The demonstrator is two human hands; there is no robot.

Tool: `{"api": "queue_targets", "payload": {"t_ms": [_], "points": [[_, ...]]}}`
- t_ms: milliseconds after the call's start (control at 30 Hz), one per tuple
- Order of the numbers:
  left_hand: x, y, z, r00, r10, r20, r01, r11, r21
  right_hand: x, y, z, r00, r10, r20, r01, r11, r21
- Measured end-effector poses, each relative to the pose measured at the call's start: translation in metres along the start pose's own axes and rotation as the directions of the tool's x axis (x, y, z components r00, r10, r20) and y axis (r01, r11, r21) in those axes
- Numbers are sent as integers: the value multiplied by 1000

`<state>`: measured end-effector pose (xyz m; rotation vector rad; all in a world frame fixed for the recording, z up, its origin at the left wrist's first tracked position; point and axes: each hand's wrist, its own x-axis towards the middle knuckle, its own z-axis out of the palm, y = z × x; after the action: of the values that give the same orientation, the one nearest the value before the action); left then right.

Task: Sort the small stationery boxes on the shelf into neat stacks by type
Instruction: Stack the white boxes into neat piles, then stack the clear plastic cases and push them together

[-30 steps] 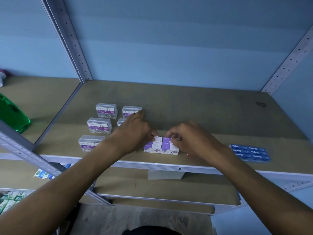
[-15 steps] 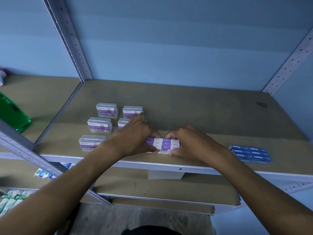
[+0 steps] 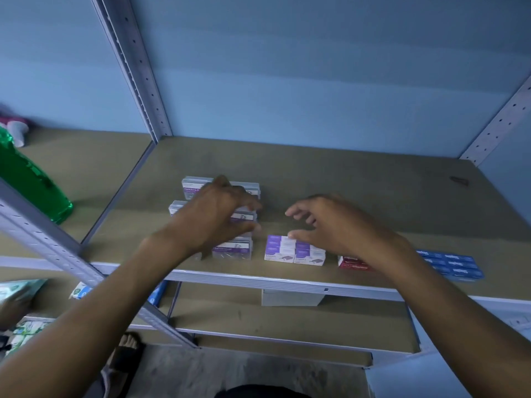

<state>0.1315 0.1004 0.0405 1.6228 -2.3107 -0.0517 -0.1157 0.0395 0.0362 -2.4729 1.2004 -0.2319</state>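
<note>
A: Hands?
B: Left hand (image 3: 218, 216) hovers with fingers loosely spread, holding nothing. Right hand (image 3: 330, 222) likewise, fingers relaxed, thumb tip on or just above the purple boxes (image 3: 294, 251).
A: What's around them?
B: Under the left hand, clear clip boxes (image 3: 232, 249), hard plastic with purple labels, in rows front to back. Below the right thumb, the purple boxes: matte card, square-edged, two side by side and stacked. Under the right wrist, a red box (image 3: 352, 262), mostly hidden. Past that wrist, blue boxes (image 3: 451, 262), flat, glossy, laid in a block. All on the shelf (image 3: 330, 173), a dull brown board.
A: Progress?
B: Looks mostly done: types are grouped. Remaining, I'd guess: squaring up the clip rows and placing the red box.
</note>
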Motion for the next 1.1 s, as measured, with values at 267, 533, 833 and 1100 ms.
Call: {"api": "queue_targets", "payload": {"t_ms": [267, 533, 833, 1100], "points": [[-34, -74, -28, 992, -122, 38, 121, 992, 41, 41, -44, 18, 998, -49, -33, 49, 999, 10], [-37, -98, -23, 984, -137, 113, 137, 991, 13, 68, -62, 41, 1000, -9, -23, 8, 1000, -17], [-40, -110, -13, 980, -122, 158, 144, 980, -134, 74, -65, 55, 999, 30, -42, -30, 1000, 1], [-40, -110, -21, 985, -57, 160, 87, 979, -186, 66, -74, 42, 998, 13, -62, -12, 1000, 15]]}}
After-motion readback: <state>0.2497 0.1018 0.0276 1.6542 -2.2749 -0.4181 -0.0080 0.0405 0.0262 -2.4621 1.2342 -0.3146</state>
